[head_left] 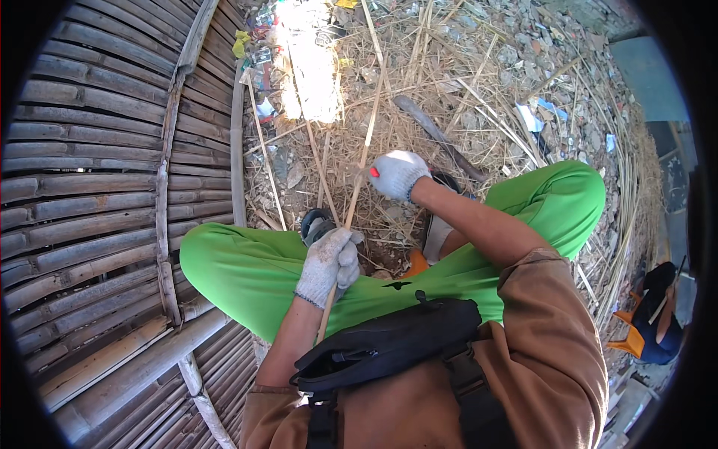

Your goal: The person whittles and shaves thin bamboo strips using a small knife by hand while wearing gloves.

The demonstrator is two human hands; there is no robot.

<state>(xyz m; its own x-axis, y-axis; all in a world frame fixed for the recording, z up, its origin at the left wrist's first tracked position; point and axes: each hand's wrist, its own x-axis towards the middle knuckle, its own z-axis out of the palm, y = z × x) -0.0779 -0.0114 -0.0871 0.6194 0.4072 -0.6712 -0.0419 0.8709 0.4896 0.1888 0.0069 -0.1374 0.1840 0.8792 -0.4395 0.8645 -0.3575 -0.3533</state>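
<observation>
Clearly, our left hand (329, 262), in a whitish knit work glove, is wrapped around a long, pale bamboo strip (366, 150), which slants from over our lap up across the straw-littered ground (434, 71) ahead. Our right hand (399, 176), gloved alike, is curled just beside the strip; a small red piece (375, 172) shows at its finger side, but we cannot tell whether it is being pinched. Beyond that hand lies a dark, curved length (441, 138), wood or blade unclear. Near the bamboo-slat wall (112, 142), any print on a white-and-blue scrap (265, 109) is too small to read. Our green trousers (239, 262) show a small black mark (397, 284), unreadable as lettering, above our black zippered waist bag (389, 344).
</observation>
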